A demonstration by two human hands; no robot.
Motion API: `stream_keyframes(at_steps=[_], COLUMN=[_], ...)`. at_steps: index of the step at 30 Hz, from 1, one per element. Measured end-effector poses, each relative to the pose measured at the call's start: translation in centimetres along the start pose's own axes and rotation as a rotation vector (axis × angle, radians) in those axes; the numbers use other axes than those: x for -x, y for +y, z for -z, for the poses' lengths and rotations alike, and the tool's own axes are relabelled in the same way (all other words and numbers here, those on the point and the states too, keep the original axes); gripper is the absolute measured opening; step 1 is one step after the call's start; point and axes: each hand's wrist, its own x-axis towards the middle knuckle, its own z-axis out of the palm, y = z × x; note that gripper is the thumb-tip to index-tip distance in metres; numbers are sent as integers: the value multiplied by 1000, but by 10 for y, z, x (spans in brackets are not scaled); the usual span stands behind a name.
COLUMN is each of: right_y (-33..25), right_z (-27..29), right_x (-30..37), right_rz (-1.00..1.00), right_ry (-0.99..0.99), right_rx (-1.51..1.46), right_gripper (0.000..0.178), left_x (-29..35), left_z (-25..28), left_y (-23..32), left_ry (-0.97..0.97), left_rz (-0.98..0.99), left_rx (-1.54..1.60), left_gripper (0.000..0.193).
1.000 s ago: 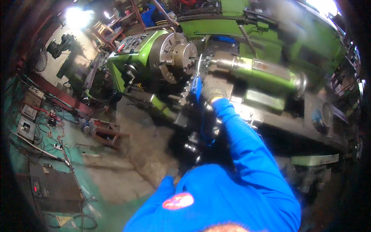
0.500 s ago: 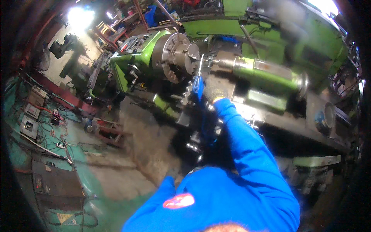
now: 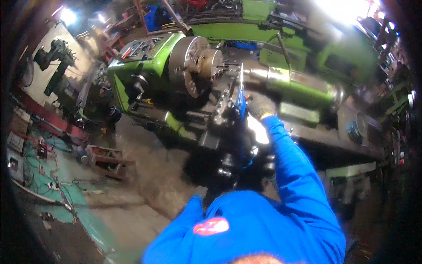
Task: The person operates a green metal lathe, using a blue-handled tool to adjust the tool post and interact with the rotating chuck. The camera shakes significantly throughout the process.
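My right hand (image 3: 261,107), in a dark grey glove with a yellow cuff, is closed around a blue air blow gun (image 3: 241,100). The gun's long, thin metal nozzle points away from me, into the gap between the lathe chuck (image 3: 187,66) and the tailstock (image 3: 279,75). A round workpiece (image 3: 212,63) sits in the chuck jaws. Below the gun hangs a blue hose (image 3: 249,164). My left hand (image 3: 201,191), dark-gloved, is low beside my body over the floor; its fingers are too indistinct to read.
The green headstock (image 3: 151,66) carries several hand tools on top. Levers and the tool carriage (image 3: 220,112) stand in front of the gap. Another green machine (image 3: 228,31) stands behind. Cables (image 3: 48,149) and a reddish metal frame (image 3: 107,160) lie on the floor at left.
My right hand has moved the blow gun rightward, its nozzle farther from the chuck and closer to the tailstock. The whole view has shifted a little. My left hand stays low.
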Motion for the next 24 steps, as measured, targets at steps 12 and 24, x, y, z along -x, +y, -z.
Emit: stream_keyframes(at_steps=[12,24], right_y=[-1,13], right_z=[-13,-23], right_x=[-9,-23], right_rz=[-107,-57], right_ry=[-8,-3], right_rx=[29,4], right_gripper=[40,39], left_x=[-39,-21], left_z=[33,51], left_y=[-12,-24], left_ry=[-108,57], left_rz=[-68,-63], left_rx=[144,56], left_gripper=[40,41])
